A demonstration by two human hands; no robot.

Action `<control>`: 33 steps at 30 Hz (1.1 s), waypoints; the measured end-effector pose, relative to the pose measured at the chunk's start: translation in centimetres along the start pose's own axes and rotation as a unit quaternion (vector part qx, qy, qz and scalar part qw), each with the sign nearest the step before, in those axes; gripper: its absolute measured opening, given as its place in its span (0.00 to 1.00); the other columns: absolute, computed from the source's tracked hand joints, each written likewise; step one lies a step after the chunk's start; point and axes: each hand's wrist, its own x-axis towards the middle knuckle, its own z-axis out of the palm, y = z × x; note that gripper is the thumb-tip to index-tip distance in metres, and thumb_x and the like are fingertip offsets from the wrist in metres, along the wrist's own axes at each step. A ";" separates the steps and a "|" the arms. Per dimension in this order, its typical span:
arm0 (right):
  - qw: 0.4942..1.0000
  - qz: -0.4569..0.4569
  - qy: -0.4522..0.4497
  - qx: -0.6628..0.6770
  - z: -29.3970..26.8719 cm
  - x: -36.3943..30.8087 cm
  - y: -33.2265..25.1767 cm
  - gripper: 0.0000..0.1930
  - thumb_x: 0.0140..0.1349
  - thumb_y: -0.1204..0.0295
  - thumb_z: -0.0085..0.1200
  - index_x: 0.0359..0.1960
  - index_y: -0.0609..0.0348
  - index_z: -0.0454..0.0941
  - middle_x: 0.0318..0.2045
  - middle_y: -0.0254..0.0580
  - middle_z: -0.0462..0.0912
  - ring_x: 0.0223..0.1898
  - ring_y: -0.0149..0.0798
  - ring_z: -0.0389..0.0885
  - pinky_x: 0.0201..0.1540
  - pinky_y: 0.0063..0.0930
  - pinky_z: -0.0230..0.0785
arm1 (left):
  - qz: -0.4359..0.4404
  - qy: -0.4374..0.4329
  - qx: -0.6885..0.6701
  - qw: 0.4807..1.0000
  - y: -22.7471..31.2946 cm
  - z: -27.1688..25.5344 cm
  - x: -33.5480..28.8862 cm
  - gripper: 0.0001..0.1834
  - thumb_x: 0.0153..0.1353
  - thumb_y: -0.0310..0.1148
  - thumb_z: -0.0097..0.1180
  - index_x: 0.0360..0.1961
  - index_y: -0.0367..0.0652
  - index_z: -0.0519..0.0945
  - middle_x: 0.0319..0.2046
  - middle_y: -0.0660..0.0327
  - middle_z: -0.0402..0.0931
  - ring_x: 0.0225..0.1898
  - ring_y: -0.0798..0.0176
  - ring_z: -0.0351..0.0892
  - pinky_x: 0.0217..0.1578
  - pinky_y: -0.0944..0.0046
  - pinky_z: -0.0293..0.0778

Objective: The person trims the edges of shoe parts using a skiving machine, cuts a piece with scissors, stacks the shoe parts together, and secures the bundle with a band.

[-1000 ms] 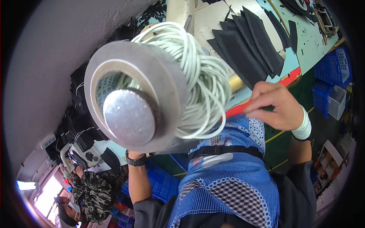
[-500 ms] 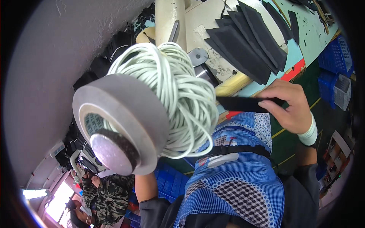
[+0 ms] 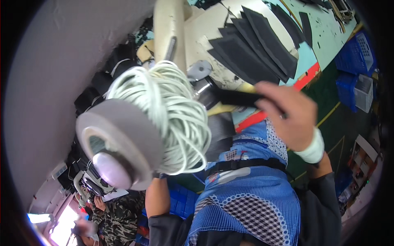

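In my right hand, blurred by motion, a black strip is pinched between thumb and fingers. The strip reaches left to a shiny metal cylinder on the cream machine arm. Below it hangs a dark grey piece, beside my apron. A big tangled coil of pale green cord and a grey ring-shaped roll fill the view's left middle. They hide my left hand; only my left forearm shows beneath.
Several black curved pieces lie fanned on the worktable, whose near edge is red. Blue crates stand at the right. A person in camouflage sits at another machine, lower left. Dark items pile behind the roll.
My right hand has moved left and slightly down with the strip. The strip's left end now shows by the metal cylinder, and the grey piece has come into sight. The view has shifted a little.
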 end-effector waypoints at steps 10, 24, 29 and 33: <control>0.970 -0.209 -0.065 -0.102 7.1 1.0 1.9 0.11 0.47 0.73 0.54 0.32 0.64 0.78 0.31 0.44 0.77 0.36 0.41 0.77 0.38 0.33 0.71 | -0.003 -0.038 -0.147 0.988 -9.2 -1.3 -3.8 0.11 0.64 0.35 0.61 0.31 0.38 0.77 0.26 0.72 0.73 0.28 0.79 0.66 0.30 0.76 0.61; 0.895 -0.038 -0.400 0.193 3.4 1.4 1.0 0.06 0.59 0.73 0.54 0.29 0.63 0.77 0.24 0.48 0.79 0.28 0.51 0.80 0.35 0.40 0.72 | 0.053 0.005 -0.119 0.991 -6.5 -1.9 -3.4 0.12 0.66 0.32 0.58 0.41 0.31 0.80 0.33 0.68 0.77 0.33 0.74 0.68 0.36 0.70 0.67; 0.983 -0.109 -0.139 -0.046 6.0 2.9 1.7 0.21 0.51 0.70 0.63 0.47 0.63 0.75 0.37 0.47 0.77 0.46 0.47 0.73 0.47 0.39 0.65 | 0.114 0.006 0.027 0.993 -7.2 -0.7 0.3 0.17 0.67 0.37 0.57 0.27 0.33 0.75 0.21 0.70 0.66 0.27 0.75 0.59 0.28 0.68 0.60; 0.979 -0.070 -0.176 -0.072 4.6 1.8 1.7 0.19 0.51 0.71 0.62 0.45 0.63 0.77 0.33 0.43 0.78 0.42 0.47 0.76 0.44 0.39 0.67 | 0.090 -0.026 0.040 0.995 -5.1 0.2 3.0 0.21 0.67 0.41 0.56 0.24 0.33 0.75 0.18 0.70 0.65 0.25 0.75 0.59 0.27 0.67 0.59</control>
